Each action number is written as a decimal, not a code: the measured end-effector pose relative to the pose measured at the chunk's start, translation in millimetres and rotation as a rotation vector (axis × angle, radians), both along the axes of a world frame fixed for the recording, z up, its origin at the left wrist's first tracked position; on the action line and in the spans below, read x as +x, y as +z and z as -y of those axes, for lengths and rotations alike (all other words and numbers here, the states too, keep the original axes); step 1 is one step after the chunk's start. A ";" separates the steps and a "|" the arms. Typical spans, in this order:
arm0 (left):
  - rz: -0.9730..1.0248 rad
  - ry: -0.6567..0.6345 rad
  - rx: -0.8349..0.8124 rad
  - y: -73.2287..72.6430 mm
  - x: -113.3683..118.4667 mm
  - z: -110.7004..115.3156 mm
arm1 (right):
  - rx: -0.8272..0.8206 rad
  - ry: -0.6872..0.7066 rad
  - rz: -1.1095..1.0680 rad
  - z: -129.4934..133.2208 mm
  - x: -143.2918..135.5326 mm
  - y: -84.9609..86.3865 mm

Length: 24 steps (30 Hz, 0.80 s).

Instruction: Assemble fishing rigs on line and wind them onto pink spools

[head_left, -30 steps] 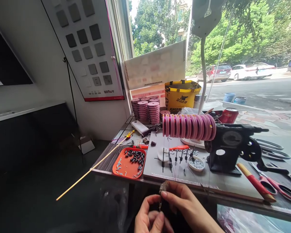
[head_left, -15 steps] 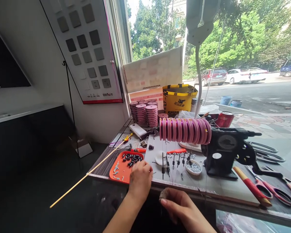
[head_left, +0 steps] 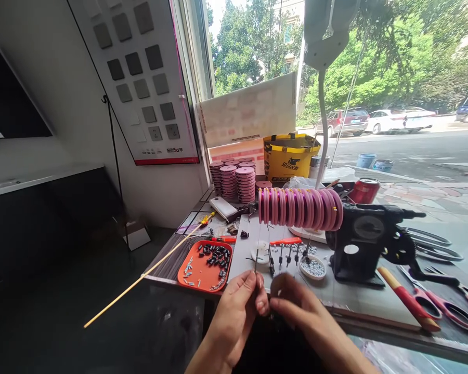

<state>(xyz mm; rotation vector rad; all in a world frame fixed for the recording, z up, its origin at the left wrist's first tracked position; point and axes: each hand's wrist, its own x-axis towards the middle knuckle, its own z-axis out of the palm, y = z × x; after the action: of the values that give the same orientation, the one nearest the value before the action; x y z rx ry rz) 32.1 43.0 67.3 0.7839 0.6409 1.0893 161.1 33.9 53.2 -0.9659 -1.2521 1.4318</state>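
My left hand (head_left: 236,301) is closed in a pinch at the table's front edge. A thin dark stick (head_left: 256,262) rises from between its thumb and finger. Close beside it on the right, my right hand (head_left: 300,306) is curled and partly blurred; what its fingers grip is too small to make out. An orange tray (head_left: 195,284) left of the hands holds black pieces (head_left: 218,254) and short pale tubes (head_left: 188,266). Just beyond the hands, several dark stems with black pieces (head_left: 281,259) hang on thin lines below a row of pink spools (head_left: 300,209).
A black hand-cranked winder (head_left: 359,249) carries the spools. In front of it stands a white dish of grey beads (head_left: 312,267). Scissors (head_left: 448,309) lie at right, and a long wooden stick (head_left: 140,280) juts over the left edge. Stacked pink spools (head_left: 245,184) stand behind.
My left hand has moved right, from the orange tray to beside my right hand, and now pinches the thin stick. My right hand has risen slightly.
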 end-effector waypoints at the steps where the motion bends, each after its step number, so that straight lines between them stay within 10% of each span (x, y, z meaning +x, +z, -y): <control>1: -0.005 -0.002 -0.009 0.7 -0.1 2.0 | -0.009 -0.029 -0.016 -5.7 2.4 9.6; 6: -0.063 0.029 -0.068 7.1 2.0 8.3 | -0.034 0.062 -0.210 -38.4 -3.7 38.5; 24: -0.027 -0.002 -0.139 -25.2 -0.2 29.0 | -0.052 0.105 -0.281 -47.7 -13.5 28.7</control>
<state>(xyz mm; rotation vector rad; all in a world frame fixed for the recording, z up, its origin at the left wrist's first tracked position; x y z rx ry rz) 31.9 13.9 42.1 0.6796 0.7306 1.0225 147.6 81.6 81.9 -0.7108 -1.0745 1.6263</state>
